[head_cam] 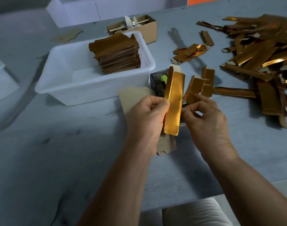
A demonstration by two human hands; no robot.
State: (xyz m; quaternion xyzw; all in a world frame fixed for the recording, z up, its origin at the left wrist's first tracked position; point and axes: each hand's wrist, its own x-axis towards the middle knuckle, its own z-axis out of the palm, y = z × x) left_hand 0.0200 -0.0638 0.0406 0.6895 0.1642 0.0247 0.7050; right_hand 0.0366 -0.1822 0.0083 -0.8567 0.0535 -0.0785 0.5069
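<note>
Gold card sleeve (173, 103) held upright, left edge pinched by left hand (146, 118). Right hand (208, 123) curled beside right edge, grip unclear.

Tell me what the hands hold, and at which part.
The left hand grips a gold carton sleeve by its left edge, near the middle. The right hand pinches a small dark thing at the sleeve's right edge; I cannot identify it.
</note>
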